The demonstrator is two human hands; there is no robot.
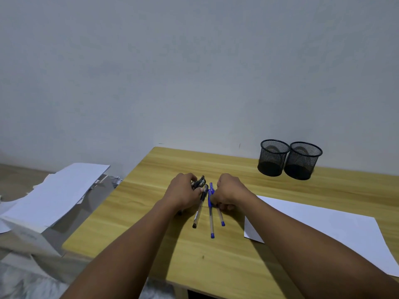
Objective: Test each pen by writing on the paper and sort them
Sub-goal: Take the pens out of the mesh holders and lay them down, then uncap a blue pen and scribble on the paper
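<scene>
Both hands rest on the wooden bench (226, 255) over a small cluster of pens. The left hand (183, 192) curls around several black pens (199, 182), with one black pen (199, 208) slanting out beneath it. The right hand (228, 190) is bent over two blue pens (211, 219), its fingers touching them. A white sheet of paper (323, 229) lies to the right. Two black mesh cups (289, 159) stand touching near the wall. Loose papers (54, 190) are heaped off the bench's left edge.
</scene>
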